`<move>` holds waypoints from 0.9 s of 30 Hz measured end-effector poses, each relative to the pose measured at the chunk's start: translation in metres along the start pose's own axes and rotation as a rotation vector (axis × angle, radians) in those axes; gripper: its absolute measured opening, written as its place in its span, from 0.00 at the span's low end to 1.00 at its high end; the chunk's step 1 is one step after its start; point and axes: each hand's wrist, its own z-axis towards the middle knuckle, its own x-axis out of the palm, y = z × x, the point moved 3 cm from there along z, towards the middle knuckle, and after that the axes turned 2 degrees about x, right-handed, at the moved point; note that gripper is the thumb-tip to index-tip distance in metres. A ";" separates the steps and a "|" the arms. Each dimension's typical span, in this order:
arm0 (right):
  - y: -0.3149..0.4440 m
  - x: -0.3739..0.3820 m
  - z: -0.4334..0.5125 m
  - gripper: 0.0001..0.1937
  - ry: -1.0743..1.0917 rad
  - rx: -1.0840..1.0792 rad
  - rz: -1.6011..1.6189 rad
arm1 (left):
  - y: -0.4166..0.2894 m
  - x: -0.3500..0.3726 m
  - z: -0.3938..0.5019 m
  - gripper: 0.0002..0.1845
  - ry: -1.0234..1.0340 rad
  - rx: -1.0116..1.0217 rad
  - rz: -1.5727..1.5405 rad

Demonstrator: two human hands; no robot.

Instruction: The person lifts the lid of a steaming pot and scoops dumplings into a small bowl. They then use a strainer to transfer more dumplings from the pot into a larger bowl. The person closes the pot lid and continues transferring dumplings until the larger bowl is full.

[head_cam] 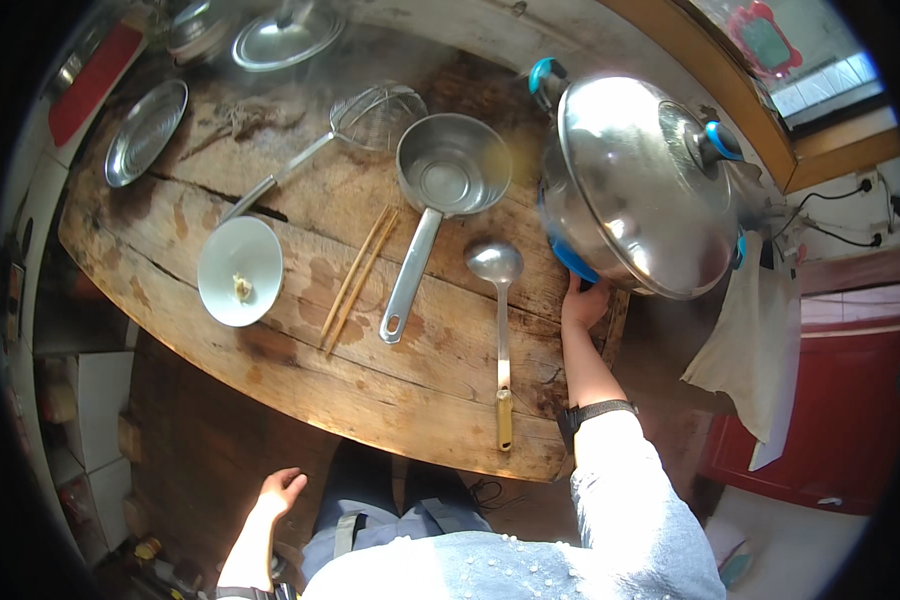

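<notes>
My right hand (pixel 585 302) reaches to the blue base (pixel 570 259) of a large steel pot (pixel 581 214) at the table's right. Its fingertips are hidden by the base, so I cannot tell whether they grip it. A domed steel lid (pixel 622 180) with a blue-trimmed knob covers the pot. My left hand (pixel 280 491) hangs beside my body, below the table's front edge, empty with fingers loosely bent. Nearest my right arm lies a steel ladle (pixel 496 262) with a yellow handle end. Left of it is an empty steel saucepan (pixel 450 172), its handle towards me.
Two wooden chopsticks (pixel 358 281) and a white bowl (pixel 229 251) holding a small pale lump lie on the wooden table (pixel 435 390). Farther back are a wire strainer (pixel 375 116), a steel plate (pixel 147 133) and another lid (pixel 289 34). A cloth (pixel 735 352) hangs at right.
</notes>
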 end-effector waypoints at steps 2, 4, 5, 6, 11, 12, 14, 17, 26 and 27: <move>0.002 -0.002 0.000 0.19 -0.008 0.040 0.026 | 0.015 0.001 0.004 0.26 -0.007 0.002 -0.029; 0.006 -0.003 0.000 0.23 0.005 0.066 0.012 | 0.032 0.001 0.006 0.26 0.004 -0.002 -0.068; 0.008 -0.003 0.000 0.25 0.011 0.055 0.014 | 0.041 0.002 0.005 0.26 0.010 -0.039 -0.080; 0.010 -0.003 0.000 0.26 0.017 0.047 0.054 | 0.049 0.001 0.003 0.25 -0.011 -0.037 -0.114; 0.018 -0.003 0.003 0.33 -0.019 0.045 0.038 | 0.082 -0.002 -0.006 0.23 -0.081 -0.069 -0.149; 0.019 -0.002 0.003 0.34 0.008 0.109 -0.048 | 0.087 -0.003 -0.007 0.22 -0.095 -0.076 -0.148; 0.028 -0.005 0.001 0.35 -0.009 0.038 -0.028 | 0.093 -0.003 -0.008 0.22 -0.097 -0.083 -0.157; 0.046 -0.008 -0.002 0.37 -0.009 0.135 -0.015 | 0.095 -0.004 -0.005 0.21 -0.102 -0.077 -0.166; 0.041 0.003 0.002 0.43 0.077 0.371 -0.255 | 0.077 -0.023 0.005 0.21 -0.114 -0.020 -0.197; 0.035 0.007 0.002 0.44 0.080 0.347 -0.219 | 0.074 -0.028 0.004 0.22 -0.107 -0.028 -0.181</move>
